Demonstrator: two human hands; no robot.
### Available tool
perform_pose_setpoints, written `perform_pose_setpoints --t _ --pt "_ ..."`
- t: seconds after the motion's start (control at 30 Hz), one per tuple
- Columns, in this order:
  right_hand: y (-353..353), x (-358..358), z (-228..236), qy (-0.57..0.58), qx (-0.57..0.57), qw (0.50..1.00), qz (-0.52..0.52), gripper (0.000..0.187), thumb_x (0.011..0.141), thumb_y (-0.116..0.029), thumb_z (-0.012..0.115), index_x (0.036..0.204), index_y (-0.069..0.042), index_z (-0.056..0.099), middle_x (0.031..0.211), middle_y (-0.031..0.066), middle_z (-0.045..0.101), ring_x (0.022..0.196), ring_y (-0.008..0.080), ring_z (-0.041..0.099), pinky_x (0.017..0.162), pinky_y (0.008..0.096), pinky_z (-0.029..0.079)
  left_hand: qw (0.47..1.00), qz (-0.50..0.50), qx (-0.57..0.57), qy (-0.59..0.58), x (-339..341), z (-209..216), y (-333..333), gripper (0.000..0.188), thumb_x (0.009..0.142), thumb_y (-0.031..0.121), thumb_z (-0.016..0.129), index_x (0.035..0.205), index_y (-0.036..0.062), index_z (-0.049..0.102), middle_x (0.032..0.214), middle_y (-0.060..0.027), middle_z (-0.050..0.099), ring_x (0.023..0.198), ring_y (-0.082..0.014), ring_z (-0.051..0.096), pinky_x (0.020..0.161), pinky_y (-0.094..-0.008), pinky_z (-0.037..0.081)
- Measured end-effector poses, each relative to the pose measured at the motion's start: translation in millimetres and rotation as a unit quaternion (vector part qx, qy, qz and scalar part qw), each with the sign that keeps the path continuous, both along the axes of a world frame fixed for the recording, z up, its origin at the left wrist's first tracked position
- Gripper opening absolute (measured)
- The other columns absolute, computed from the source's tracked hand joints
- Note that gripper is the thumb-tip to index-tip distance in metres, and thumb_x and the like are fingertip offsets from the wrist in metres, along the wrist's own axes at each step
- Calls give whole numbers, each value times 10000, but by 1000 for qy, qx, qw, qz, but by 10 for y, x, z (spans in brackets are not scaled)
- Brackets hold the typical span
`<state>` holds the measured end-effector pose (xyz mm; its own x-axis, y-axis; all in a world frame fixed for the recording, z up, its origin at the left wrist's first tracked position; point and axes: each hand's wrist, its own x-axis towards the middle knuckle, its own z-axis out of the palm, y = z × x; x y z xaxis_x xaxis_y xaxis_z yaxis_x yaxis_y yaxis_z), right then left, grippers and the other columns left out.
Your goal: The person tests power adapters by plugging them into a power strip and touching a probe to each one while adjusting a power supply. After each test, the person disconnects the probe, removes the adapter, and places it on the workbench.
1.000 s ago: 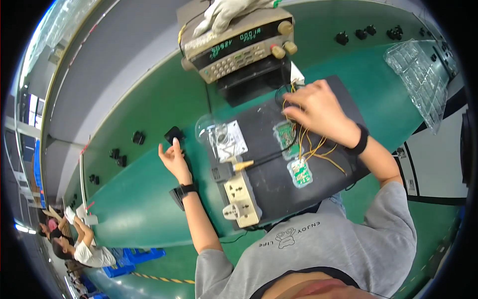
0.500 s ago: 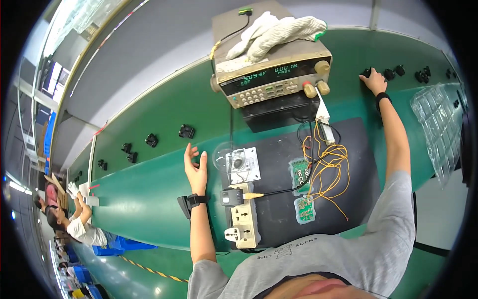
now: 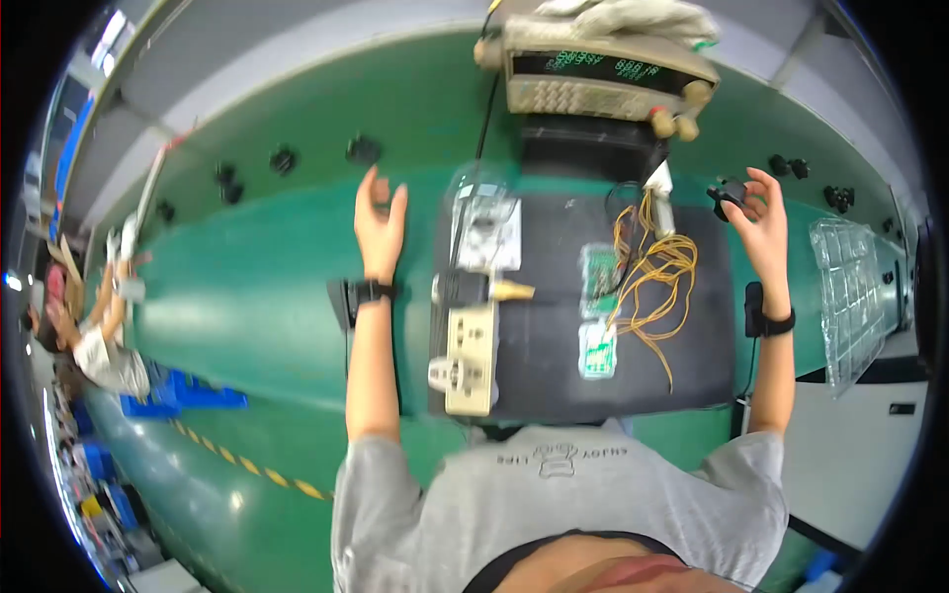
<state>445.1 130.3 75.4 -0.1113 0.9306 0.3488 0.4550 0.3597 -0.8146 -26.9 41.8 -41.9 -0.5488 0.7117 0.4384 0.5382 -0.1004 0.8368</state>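
Note:
My right hand [image 3: 763,222] holds a small black plug-in power adapter [image 3: 729,199] between thumb and fingers, above the right edge of the black mat. My left hand [image 3: 380,222] is raised over the green bench to the left of the mat, fingers apart and holding nothing. Beyond its fingertips lies another black adapter [image 3: 363,150]. Between my hands, a power strip [image 3: 471,358] on the mat carries a dark adapter [image 3: 461,290] with a yellow-ended connector [image 3: 512,291] beside it. Two green circuit boards, an upper one [image 3: 599,279] and a lower one [image 3: 597,350], lie near tangled orange wires [image 3: 664,265].
A bench test meter [image 3: 611,74] with white gloves [image 3: 643,18] on top stands at the back. More black adapters lie along the bench at left [image 3: 283,160] and right [image 3: 839,199]. A clear plastic tray [image 3: 847,296] is far right. Another person [image 3: 99,341] works far left.
My right hand has lifted a black adapter from the back right and drawn it in toward the mat. My left hand remains open. The whole view has shifted, with some blur.

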Motion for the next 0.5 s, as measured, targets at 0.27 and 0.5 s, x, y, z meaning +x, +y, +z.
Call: perform_pose_setpoints --t 0.27,0.5 --pt "-1640 -1485 270 -106 26 920 375 526 684 4 701 1177 6 517 1111 121 569 985 235 570 840 329 453 992 68 49 97 47 -71 -71 427 766 205 695 1129 24 563 961 -93 593 812 -178 568 687 -287 484" --pt "-1888 -2081 192 -231 96 855 455 489 689 4 696 1153 15 544 1077 141 548 918 299 569 746 356 488 996 50 7 76 130 -23 -160 403 766 192 660 1115 23 548 1010 -120 557 914 -268 552 792 -367 466"
